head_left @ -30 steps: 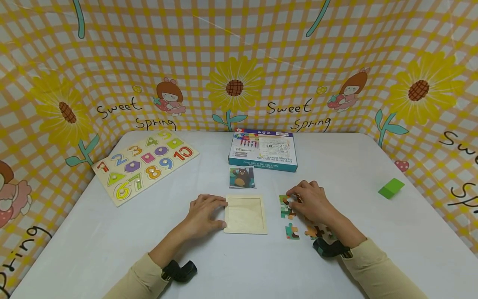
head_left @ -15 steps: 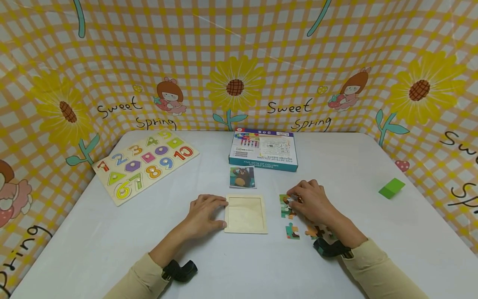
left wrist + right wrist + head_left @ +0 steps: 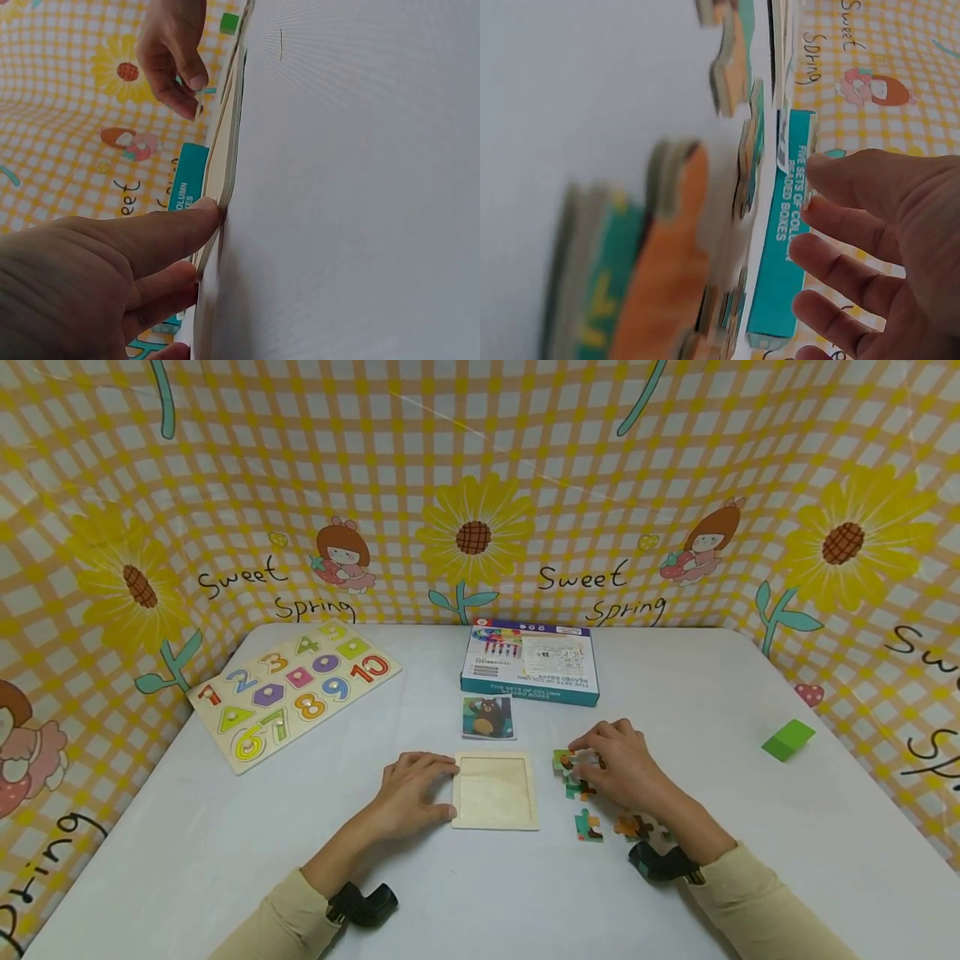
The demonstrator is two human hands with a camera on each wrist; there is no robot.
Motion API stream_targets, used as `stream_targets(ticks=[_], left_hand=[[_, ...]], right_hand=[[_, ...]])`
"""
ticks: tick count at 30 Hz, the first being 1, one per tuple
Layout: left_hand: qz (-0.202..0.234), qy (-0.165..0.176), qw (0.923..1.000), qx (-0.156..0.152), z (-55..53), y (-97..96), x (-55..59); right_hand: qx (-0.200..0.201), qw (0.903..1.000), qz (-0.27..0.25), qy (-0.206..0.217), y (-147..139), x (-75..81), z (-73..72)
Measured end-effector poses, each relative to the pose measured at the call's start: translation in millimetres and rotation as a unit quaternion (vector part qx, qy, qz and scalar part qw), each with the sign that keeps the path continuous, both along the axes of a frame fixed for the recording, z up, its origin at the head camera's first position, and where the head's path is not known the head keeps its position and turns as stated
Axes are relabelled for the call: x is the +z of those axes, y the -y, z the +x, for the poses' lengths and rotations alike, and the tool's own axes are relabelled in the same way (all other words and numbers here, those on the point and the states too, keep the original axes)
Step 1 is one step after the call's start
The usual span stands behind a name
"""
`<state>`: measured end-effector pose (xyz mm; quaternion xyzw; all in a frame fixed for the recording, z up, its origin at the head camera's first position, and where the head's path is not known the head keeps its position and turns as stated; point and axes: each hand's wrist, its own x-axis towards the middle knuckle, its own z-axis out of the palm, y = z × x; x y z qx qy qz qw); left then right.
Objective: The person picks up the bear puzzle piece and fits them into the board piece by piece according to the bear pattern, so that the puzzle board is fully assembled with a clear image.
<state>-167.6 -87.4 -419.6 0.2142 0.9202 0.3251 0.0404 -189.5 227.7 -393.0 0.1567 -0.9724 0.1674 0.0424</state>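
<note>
My left hand [image 3: 412, 793] rests at the left side of a shallow wooden puzzle tray [image 3: 533, 793], thumb near the lower corner and a finger near the upper one. In the left wrist view the thumb [image 3: 202, 214] touches the tray's rim. My right hand [image 3: 622, 768] pinches a green and brown jigsaw piece [image 3: 561, 762] between thumb and fingertips, lifted in the left wrist view. Below it lies another piece [image 3: 576, 790], partly covered. Nearer the front are a teal and orange piece [image 3: 588, 827] and an orange-brown piece [image 3: 632, 827]; others hide under the right wrist.
A small bear picture [image 3: 487, 717] lies behind the tray, in front of a teal box [image 3: 528, 664]. At the left is a wooden number board [image 3: 296, 693]. A green block [image 3: 788, 740] sits near the right edge of the table, with a checked cloth [image 3: 480, 443] hanging behind.
My right hand has shifted slightly left, and the pinched jigsaw piece has moved left off the piece below. My left hand has stayed at the tray's side.
</note>
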Motion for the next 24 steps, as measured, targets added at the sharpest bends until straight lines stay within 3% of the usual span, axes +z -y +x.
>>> stream_targets(ticks=[24], left_hand=[[0.003,0.011,0.9999,0.003,0.1,-0.8,0.3]], right_hand=[[0.036,0.9988,-0.024,-0.025,52,5.4,4.8]])
